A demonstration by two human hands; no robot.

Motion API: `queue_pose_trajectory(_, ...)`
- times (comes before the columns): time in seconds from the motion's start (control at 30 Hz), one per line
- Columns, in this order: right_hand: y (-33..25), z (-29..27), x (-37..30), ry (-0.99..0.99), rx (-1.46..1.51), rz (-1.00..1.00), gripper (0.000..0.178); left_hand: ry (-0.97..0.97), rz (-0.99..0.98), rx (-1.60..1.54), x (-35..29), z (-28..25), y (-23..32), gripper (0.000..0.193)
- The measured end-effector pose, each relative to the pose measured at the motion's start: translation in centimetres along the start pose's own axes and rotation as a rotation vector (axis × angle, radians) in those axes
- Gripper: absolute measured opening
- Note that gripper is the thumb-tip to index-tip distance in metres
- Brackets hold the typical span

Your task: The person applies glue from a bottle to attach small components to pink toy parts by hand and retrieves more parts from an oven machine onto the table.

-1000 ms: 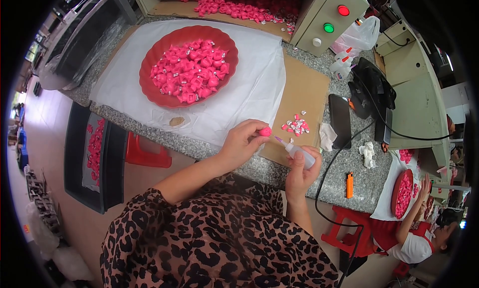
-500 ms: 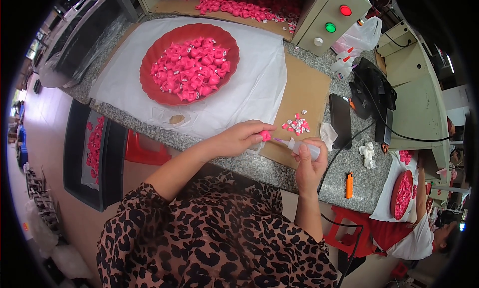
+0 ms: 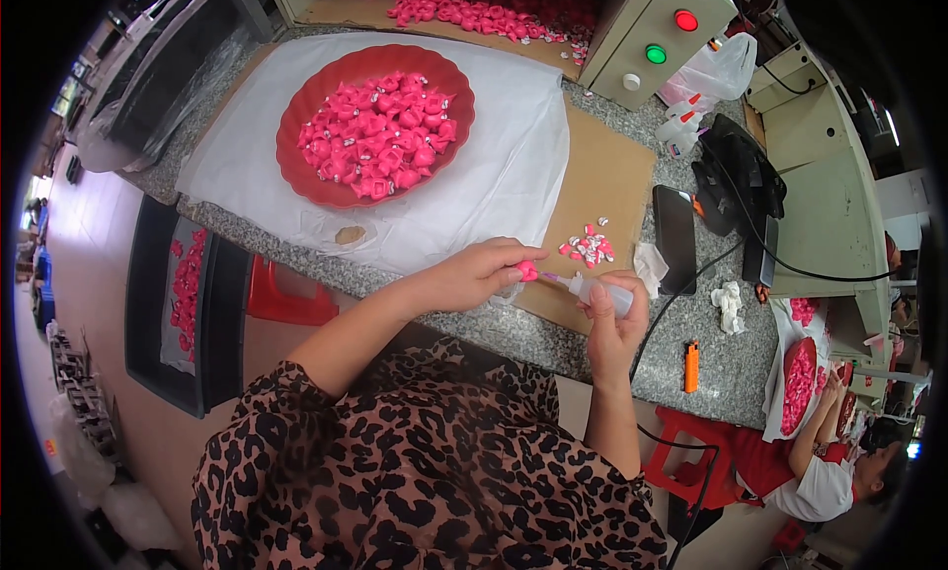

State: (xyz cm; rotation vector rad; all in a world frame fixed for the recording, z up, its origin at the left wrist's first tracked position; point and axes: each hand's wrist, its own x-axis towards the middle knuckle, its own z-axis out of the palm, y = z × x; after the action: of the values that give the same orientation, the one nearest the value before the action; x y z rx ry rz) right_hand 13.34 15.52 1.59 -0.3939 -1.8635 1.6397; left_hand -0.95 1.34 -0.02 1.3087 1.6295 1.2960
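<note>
Between the fingertips of my left hand (image 3: 484, 271) is a small pink moulded piece (image 3: 528, 272). My right hand (image 3: 619, 323) grips a small translucent squeeze bottle (image 3: 604, 293), tilted so that its thin nozzle points left at the pink piece; whether the tip touches it I cannot tell. Just beyond the bottle, a little heap of pink and white bits (image 3: 587, 247) lies on brown cardboard (image 3: 602, 165). Farther off to the left, a red scalloped bowl (image 3: 296, 165) full of similar pink pieces rests on white paper (image 3: 513, 125).
Behind stands a machine with lit buttons (image 3: 655, 53) and pink pieces inside. At right lie a phone (image 3: 674, 239), crumpled tissue (image 3: 729, 306), an orange cutter (image 3: 691, 366) and white bottles (image 3: 678, 128). A dark bin (image 3: 222, 313) stands lower left. A co-worker (image 3: 820, 481) sits at far right.
My hands, the bottle and the pink piece stay nearly still. At far right, the co-worker's arms have shifted, and both now reach near their own bowl.
</note>
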Motion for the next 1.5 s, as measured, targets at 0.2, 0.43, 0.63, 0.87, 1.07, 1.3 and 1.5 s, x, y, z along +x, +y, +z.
queue_pose_trajectory(0.2,0.06,-0.17,0.10,-0.012,-0.020,-0.013,0.014,0.010,0.014,0.004,0.03,0.03,-0.13,0.034)
queue_pose_trajectory(0.43,-0.08,-0.22,0.00,-0.025,-0.013,-0.001,0.014,0.000,0.006,0.004,0.02,-0.09,0.10,0.034)
queue_pose_trajectory(0.63,0.11,-0.13,0.16,-0.021,-0.003,0.000,0.014,-0.002,-0.008,-0.026,-0.03,-0.14,0.18,0.034)
queue_pose_trajectory(0.87,0.04,-0.06,0.30,-0.010,0.038,0.018,0.014,-0.007,0.004,-0.043,-0.06,-0.24,0.09,0.034)
queue_pose_trajectory(1.07,0.08,-0.14,0.39,-0.012,0.021,0.025,0.014,-0.013,-0.013,-0.044,-0.04,-0.27,0.24,0.034)
queue_pose_trajectory(1.3,-0.13,-0.15,0.45,-0.027,0.002,0.023,0.013,-0.004,-0.002,-0.044,-0.05,-0.27,0.03,0.034)
queue_pose_trajectory(1.5,0.04,-0.24,0.47,-0.024,0.000,0.013,0.013,-0.014,-0.003,-0.026,-0.01,-0.32,0.10,0.035)
